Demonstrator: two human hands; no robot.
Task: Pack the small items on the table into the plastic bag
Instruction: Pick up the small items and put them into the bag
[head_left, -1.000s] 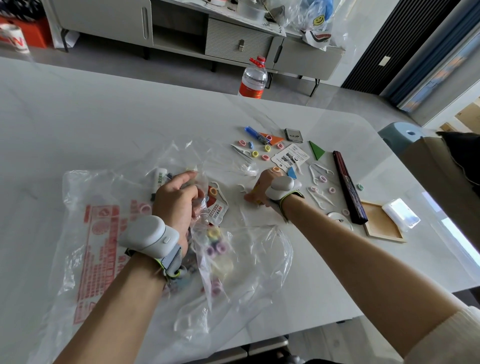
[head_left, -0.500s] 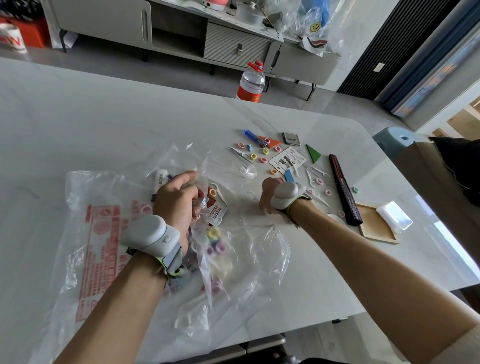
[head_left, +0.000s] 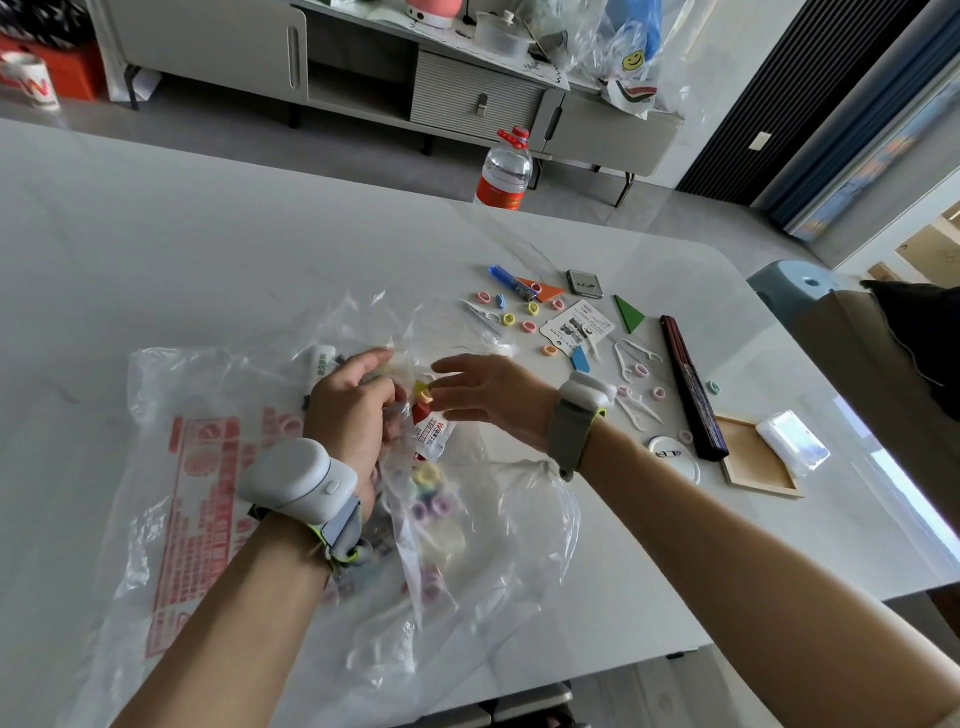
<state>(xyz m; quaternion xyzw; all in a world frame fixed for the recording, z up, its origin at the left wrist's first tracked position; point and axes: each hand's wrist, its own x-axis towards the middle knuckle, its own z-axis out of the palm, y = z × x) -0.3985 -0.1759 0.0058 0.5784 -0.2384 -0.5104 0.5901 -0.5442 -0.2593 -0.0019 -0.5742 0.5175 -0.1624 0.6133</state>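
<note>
Head view: left fingers (head_left: 366, 362) gripping plastic bag (head_left: 208, 519); right fingers (head_left: 457, 367) splayed over it.

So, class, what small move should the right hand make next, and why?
Probably let the small ring at the right hand's fingertips drop into the plastic bag: the left hand grips the bag's mouth just beside it, and more items lie on the table.

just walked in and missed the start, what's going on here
A person is packing small items into a clear plastic bag. The left hand grips the bag's mouth; the right hand is at the opening, small coloured pieces at its fingertips, held or released is unclear. Some rings lie inside; more rings and floss picks lie on the table.
</note>
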